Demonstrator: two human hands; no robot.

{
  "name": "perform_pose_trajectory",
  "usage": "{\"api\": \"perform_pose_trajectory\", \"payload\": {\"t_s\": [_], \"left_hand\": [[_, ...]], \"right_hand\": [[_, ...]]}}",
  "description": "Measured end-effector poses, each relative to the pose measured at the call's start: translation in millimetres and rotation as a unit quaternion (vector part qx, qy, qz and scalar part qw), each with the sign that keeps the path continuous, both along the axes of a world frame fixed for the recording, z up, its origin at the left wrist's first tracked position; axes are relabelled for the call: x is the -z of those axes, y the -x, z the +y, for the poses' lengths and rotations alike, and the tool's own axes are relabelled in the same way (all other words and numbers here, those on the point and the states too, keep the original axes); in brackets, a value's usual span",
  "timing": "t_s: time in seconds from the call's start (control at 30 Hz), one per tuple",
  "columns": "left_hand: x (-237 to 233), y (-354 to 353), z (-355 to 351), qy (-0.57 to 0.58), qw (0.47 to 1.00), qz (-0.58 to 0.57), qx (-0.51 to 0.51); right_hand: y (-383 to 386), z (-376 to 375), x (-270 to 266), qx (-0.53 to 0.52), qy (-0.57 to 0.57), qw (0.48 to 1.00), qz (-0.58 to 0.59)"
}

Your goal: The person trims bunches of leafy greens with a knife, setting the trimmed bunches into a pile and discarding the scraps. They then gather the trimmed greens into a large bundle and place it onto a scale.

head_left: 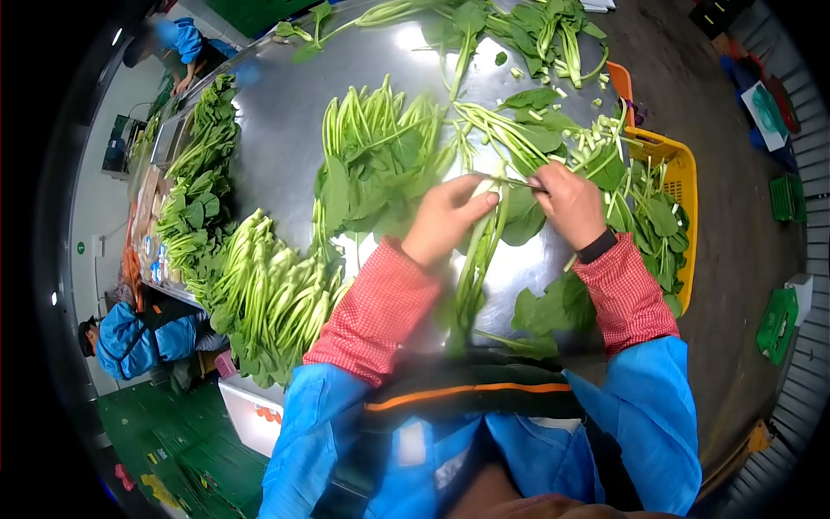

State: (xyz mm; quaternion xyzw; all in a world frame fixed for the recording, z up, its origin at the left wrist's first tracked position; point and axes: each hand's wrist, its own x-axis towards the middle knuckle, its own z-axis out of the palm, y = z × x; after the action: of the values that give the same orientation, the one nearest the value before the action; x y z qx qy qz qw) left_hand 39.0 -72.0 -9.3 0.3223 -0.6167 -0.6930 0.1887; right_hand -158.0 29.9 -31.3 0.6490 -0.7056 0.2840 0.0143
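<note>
My left hand [445, 218] grips a bunch of leafy greens [477, 259] near the stem ends, its leaves hanging down toward me over the steel table [285, 130]. My right hand [569, 203] holds a thin knife blade [510, 181] that points left and meets the stems just above my left thumb. Cut stem bits [596, 138] lie scattered right of my right hand. Both wrists wear red checked sleeves under blue ones.
Sorted piles of greens lie at the left [272, 294] and centre [376, 160], loose ones at the far edge [519, 30]. A yellow crate [683, 186] with leaves stands at the table's right. Other people in blue work at far left [138, 337] and top left [186, 43]. Green crates [778, 320] sit on the floor.
</note>
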Motion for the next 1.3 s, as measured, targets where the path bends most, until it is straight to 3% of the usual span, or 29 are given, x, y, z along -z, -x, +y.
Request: {"api": "perform_pose_trajectory", "payload": {"t_s": [0.07, 0.1, 0.2, 0.23, 0.37, 0.47, 0.53, 0.57, 0.6, 0.67, 0.73, 0.77, 0.87, 1.0, 1.03, 1.13, 1.17, 1.27, 1.3], "left_hand": [[-11, -5, -1, -0.083, 0.996, 0.019, -0.025], [-3, -9, -5, -0.058, 0.998, -0.005, -0.015], [17, -8, -3, -0.11, 0.994, 0.002, -0.008], [23, -5, -1, -0.115, 0.993, -0.005, 0.0], [29, -2, 1, -0.119, 0.993, -0.003, -0.009], [30, -9, 0, 0.068, 0.996, -0.051, -0.028], [23, -10, 0, 0.018, 0.994, -0.1, -0.025], [19, -9, 2, 0.007, 0.992, -0.126, -0.022], [18, -7, 4, -0.004, 0.988, -0.151, -0.019], [37, -7, 6, 0.108, 0.984, -0.139, -0.02], [40, -13, -2, 0.212, 0.96, -0.181, 0.005], [40, -16, -6, 0.184, 0.963, -0.199, 0.003], [59, -29, -15, 0.032, 0.984, -0.174, -0.023], [66, -17, -5, 0.061, 0.998, -0.029, 0.012], [61, -15, -10, -0.037, 0.998, -0.008, 0.056], [62, -11, -4, -0.1, 0.993, -0.05, 0.025], [60, -5, 4, -0.073, 0.997, 0.018, -0.006], [73, -8, -6, -0.17, 0.984, 0.032, -0.031], [75, -10, -9, -0.227, 0.969, 0.08, -0.046]], "right_hand": [[14, 7, 33, 0.065, -0.059, 0.994, -0.057], [12, 9, 31, 0.118, -0.086, 0.981, -0.128], [-8, 9, 21, 0.025, -0.034, 0.94, -0.338], [-20, 6, 9, -0.014, -0.039, 0.887, -0.46], [-32, -11, 16, -0.029, -0.121, 0.85, -0.512], [-26, -15, 33, -0.033, -0.131, 0.813, -0.566], [-34, -15, 39, -0.033, -0.118, 0.8, -0.588], [-39, -18, 42, -0.038, -0.09, 0.857, -0.506], [-43, -18, 34, -0.025, -0.144, 0.858, -0.493], [-45, -22, 40, -0.042, -0.138, 0.879, -0.455], [-34, -24, 47, -0.059, -0.15, 0.853, -0.496], [-29, -22, 47, -0.068, -0.156, 0.827, -0.536], [-8, -19, 31, -0.072, -0.297, 0.599, -0.74], [-21, -26, 43, -0.057, -0.254, 0.549, -0.794], [-24, -29, 43, -0.056, -0.251, 0.565, -0.784], [-29, -36, 46, -0.054, -0.24, 0.612, -0.751], [-26, -38, 51, -0.074, -0.259, 0.633, -0.726], [-14, -58, 55, -0.054, -0.165, 0.839, -0.516], [-4, -67, 61, -0.007, -0.086, 0.915, -0.395]]}}
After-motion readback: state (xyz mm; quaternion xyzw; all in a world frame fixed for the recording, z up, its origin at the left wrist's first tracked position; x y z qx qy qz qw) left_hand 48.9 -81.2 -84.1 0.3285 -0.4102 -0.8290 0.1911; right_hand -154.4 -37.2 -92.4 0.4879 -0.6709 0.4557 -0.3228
